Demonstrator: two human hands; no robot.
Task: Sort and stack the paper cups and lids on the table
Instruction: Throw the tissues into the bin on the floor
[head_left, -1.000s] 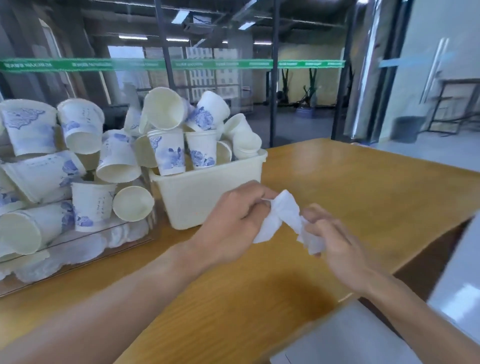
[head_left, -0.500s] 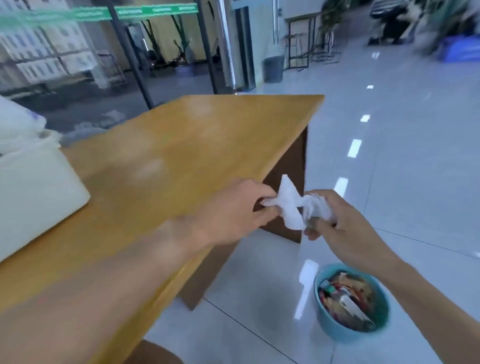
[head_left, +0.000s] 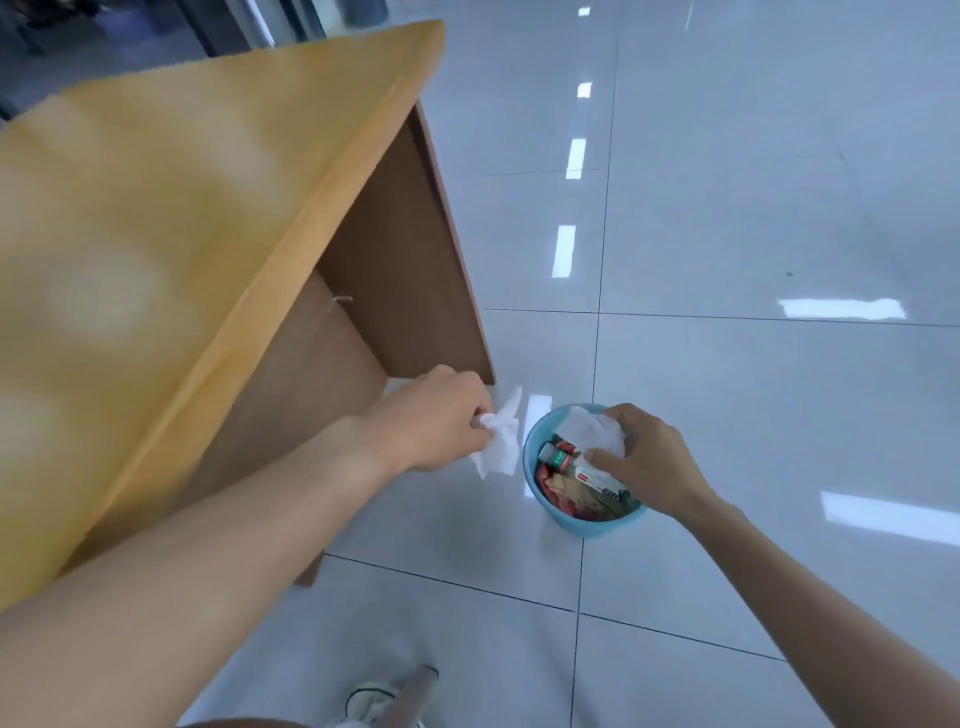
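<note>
We are pinching one crumpled tissue (head_left: 500, 439) in our left hand (head_left: 434, 418) and gripping another wad (head_left: 592, 431) in our right hand (head_left: 647, 462) over the blue bin (head_left: 582, 519) on the floor. Both are looking soft and feather-light, so a loose fingertip pinch is probably sufficing.

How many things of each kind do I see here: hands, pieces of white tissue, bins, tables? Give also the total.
Hands: 2, left hand and right hand
White tissue pieces: 2, one tissue in the left hand, one crumpled tissue in the right hand over the bin
Blue bins: 1
Wooden tables: 1
Total: 6
</note>
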